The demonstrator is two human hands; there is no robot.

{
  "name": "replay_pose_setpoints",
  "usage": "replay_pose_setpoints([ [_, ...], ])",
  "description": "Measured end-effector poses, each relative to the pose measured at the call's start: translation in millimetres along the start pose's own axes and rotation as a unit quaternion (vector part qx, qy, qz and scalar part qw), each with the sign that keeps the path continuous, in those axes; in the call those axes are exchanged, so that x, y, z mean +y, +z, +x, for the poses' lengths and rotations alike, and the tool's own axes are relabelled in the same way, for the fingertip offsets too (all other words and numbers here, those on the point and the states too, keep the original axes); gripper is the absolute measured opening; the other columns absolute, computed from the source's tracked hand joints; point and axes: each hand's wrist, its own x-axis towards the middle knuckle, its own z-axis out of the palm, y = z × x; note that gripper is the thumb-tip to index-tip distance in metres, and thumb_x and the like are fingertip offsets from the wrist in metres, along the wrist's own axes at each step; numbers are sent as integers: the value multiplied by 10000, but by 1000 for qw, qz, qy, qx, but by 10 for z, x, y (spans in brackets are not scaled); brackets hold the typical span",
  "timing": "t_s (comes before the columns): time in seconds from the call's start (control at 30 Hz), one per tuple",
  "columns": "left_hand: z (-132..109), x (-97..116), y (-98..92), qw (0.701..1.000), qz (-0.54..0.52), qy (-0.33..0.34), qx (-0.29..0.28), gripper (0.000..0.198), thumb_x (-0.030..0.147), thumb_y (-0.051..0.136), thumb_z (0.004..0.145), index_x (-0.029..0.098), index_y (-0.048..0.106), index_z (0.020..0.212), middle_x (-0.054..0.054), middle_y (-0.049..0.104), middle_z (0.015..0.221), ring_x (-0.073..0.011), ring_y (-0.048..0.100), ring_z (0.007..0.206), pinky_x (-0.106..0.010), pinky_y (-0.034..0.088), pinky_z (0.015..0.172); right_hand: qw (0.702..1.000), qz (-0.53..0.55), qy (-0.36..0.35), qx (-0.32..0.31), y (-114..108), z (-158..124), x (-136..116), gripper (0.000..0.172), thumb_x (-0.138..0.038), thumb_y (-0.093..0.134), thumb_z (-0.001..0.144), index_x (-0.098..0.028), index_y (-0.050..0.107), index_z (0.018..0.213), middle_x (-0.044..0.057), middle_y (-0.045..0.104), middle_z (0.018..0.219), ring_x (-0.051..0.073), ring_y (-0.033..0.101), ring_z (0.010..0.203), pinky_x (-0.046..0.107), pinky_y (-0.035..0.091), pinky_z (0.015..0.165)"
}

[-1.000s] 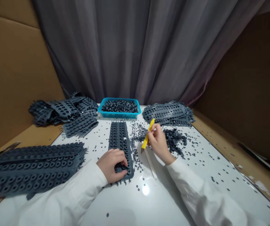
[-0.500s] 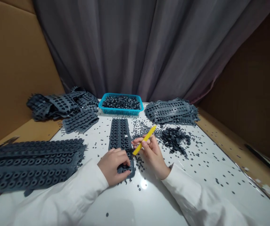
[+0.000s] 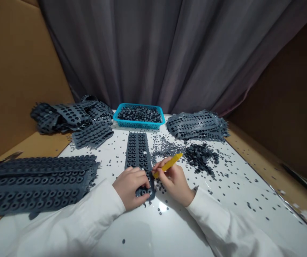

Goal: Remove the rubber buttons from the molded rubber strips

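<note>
A dark rubber strip (image 3: 138, 151) with rows of ring-shaped bumps lies lengthwise on the white table (image 3: 132, 228). My left hand (image 3: 132, 187) rests on the strip's near end, fingers curled with thumb and fingertips apart, nothing seen in its grasp. At the strip's right edge, my right hand (image 3: 173, 180) is closed around a yellow pen-like tool (image 3: 171, 164). The tool's upper end points up and to the right, and its lower tip is close to the strip, partly behind the fingers. Whether the tip touches the strip I cannot tell.
Behind the strip stands a blue basket (image 3: 139, 125) full of small dark pieces. A pile of dark pieces (image 3: 201, 157) and scattered discs lie at right. Perforated sheets (image 3: 196, 125) lie back right, crumpled sheets (image 3: 70, 114) back left, and bumpy strips (image 3: 35, 189) at left.
My right hand has lowered the yellow tool, which is now tilted flatter, its lower end nearer the strip's edge. My left hand stays on the strip. The whole view has shifted slightly.
</note>
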Motion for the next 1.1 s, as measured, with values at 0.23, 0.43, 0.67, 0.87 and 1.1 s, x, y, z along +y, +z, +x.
replay_pose_setpoints([
  [0.23, -14, -25, 17, 1000, 0, -1, -4, 137, 234, 659, 683, 211, 567, 781, 12, 569, 754, -181, 503, 757, -309, 337, 685, 991, -2, 103, -91, -156, -10, -82, 91, -191, 493, 794, -196, 455, 711, -37, 520, 575, 103, 473, 494, 211, 385, 472],
  [0.43, -13, -29, 28, 1000, -2, -3, -5, 127, 234, 648, 683, 209, 564, 775, 10, 578, 753, -183, 500, 749, -310, 325, 675, 940, 217, 249, -82, -202, -133, -62, 168, -324, 509, 807, -164, 549, 773, 39, 660, 618, 142, 630, 526, 251, 503, 511],
  [0.67, -10, -36, 24, 1000, -9, -6, -13, 133, 222, 643, 695, 209, 562, 801, 9, 571, 761, -180, 507, 752, -308, 332, 685, 946, 188, 249, -89, -214, -155, -93, 70, -188, 583, 682, -158, 548, 629, 5, 631, 502, 126, 588, 418, 225, 482, 431],
  [0.87, 8, -47, 28, 1000, -8, -4, -24, 103, 244, 618, 720, 209, 565, 802, 1, 566, 753, -178, 498, 738, -304, 336, 666, 943, 181, 259, -109, -161, -186, -40, 43, -133, 530, 622, -154, 550, 590, -6, 614, 490, 112, 571, 422, 215, 474, 439],
  [1.1, 9, -46, 35, 1000, -10, -8, -22, 120, 231, 628, 707, 215, 561, 805, 3, 557, 749, -183, 502, 742, -307, 329, 671, 942, 176, 258, -123, -153, -210, 13, 75, -100, 501, 609, -156, 542, 582, -9, 621, 514, 110, 582, 438, 206, 478, 441],
])
